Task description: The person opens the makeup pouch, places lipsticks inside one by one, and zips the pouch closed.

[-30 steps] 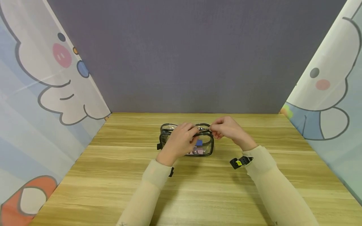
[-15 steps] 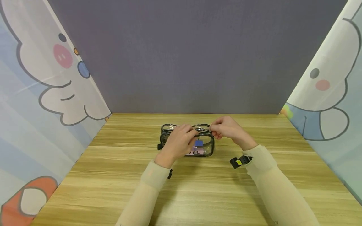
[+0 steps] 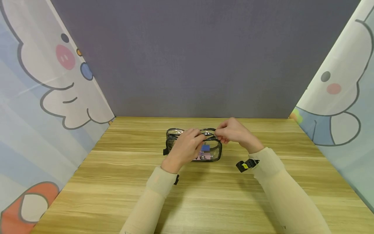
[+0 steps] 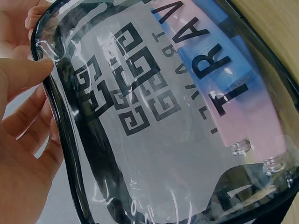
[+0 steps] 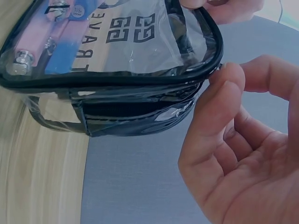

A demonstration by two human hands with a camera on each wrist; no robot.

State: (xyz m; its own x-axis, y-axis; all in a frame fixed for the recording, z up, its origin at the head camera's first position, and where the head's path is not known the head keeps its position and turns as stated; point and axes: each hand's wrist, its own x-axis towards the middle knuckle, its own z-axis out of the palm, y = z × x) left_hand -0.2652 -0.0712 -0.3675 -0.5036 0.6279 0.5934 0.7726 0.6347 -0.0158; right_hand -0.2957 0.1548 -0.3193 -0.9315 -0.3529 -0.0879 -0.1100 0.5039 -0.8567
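Note:
A clear zip pouch (image 3: 215, 152) with black piping and "TRAVEL" lettering stands on the table. Blue and pink items (image 4: 268, 135) with clear, shiny ends show through its wall; their kind is hard to tell. My left hand (image 3: 187, 146) holds the pouch's top edge, with the thumb on the near side in the left wrist view. At the top right corner, my right hand (image 3: 233, 132) pinches what looks like the zipper pull between thumb and forefinger. The pull itself is mostly hidden by the fingertips.
The wood-grain table (image 3: 204, 201) extends around the pouch. A grey panel (image 3: 204, 58) rises behind it, and cartoon-printed curtains (image 3: 330, 107) flank both sides. Black straps sit at both wrists, one with a yellow tag (image 3: 245, 166).
My right hand has shifted slightly left along the pouch's top edge while keeping its pinch. The left hand and the pouch have stayed nearly in place.

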